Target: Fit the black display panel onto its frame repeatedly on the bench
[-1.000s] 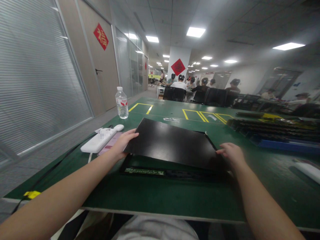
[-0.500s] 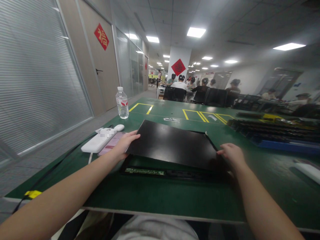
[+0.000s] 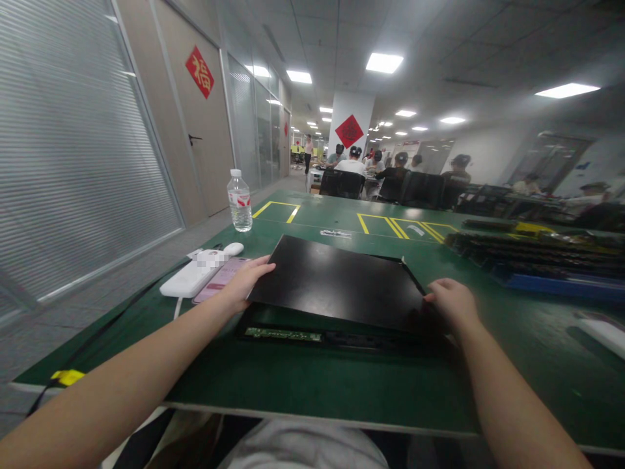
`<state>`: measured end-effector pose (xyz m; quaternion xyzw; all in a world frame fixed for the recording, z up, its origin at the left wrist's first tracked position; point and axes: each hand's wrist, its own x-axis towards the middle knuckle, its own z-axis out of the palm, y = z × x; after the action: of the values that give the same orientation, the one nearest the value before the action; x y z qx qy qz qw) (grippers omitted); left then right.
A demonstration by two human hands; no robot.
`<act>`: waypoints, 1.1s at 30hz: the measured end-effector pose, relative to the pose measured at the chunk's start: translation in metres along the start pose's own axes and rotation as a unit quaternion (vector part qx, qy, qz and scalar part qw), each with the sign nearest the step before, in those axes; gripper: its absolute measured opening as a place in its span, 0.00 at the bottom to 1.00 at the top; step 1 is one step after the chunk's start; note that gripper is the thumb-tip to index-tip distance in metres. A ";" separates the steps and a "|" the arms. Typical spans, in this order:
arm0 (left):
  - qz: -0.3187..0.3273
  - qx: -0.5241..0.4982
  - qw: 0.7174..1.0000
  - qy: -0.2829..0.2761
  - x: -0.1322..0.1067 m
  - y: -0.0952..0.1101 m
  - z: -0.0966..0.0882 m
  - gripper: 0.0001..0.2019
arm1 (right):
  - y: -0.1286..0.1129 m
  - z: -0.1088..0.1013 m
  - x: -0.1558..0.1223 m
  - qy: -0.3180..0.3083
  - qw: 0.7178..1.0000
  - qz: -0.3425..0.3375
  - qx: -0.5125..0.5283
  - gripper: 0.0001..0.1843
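A thin, glossy black screen panel (image 3: 336, 277) lies tilted above the table, its left side raised. My left hand (image 3: 247, 281) grips its left edge, thumb on top and the other fingers hidden below. At the right edge, my right hand (image 3: 452, 303) is closed in a pinch, its lower fingers partly lost in the dark. Under the panel sits a black frame (image 3: 381, 340), and a narrow green circuit board (image 3: 283, 335) shows along its near side. A small pale tab (image 3: 403, 260) sticks up at the far right corner.
On the left are a water bottle (image 3: 239, 202), a white power strip (image 3: 193, 277) and a phone (image 3: 219, 281). Stacked dark strips (image 3: 537, 254) lie at right on the green table (image 3: 312, 391). Yellow tape (image 3: 390, 225) marks its far side. Several people sit beyond.
The panel and both hands stay almost in place; the whole view shifts very slightly. A person walking far off in the corridor has changed position.
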<state>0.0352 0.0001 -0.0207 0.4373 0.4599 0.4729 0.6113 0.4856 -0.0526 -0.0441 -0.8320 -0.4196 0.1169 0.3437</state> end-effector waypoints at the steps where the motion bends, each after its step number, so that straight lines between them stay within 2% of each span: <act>1: 0.001 0.001 1.000 0.000 0.000 0.000 0.000 0.19 | -0.001 0.000 -0.001 -0.001 1.000 0.002 -0.004 0.13; 21: -0.009 -0.026 0.999 -0.033 0.005 -0.006 -0.004 0.12 | -0.003 -0.002 -0.002 -0.016 0.999 -0.012 -0.029 0.13; 28: 0.011 -0.011 1.000 0.010 0.006 -0.007 -0.001 0.15 | -0.002 -0.003 -0.002 -0.002 0.999 -0.032 -0.040 0.14; 33: 0.023 0.009 0.997 0.071 0.004 -0.007 0.000 0.20 | -0.004 -0.004 -0.003 -0.011 0.999 -0.025 -0.034 0.15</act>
<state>0.0367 0.0027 -0.0282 0.4185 0.4961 0.5129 0.5619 0.4834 -0.0551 -0.0385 -0.8313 -0.4473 0.1028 0.3135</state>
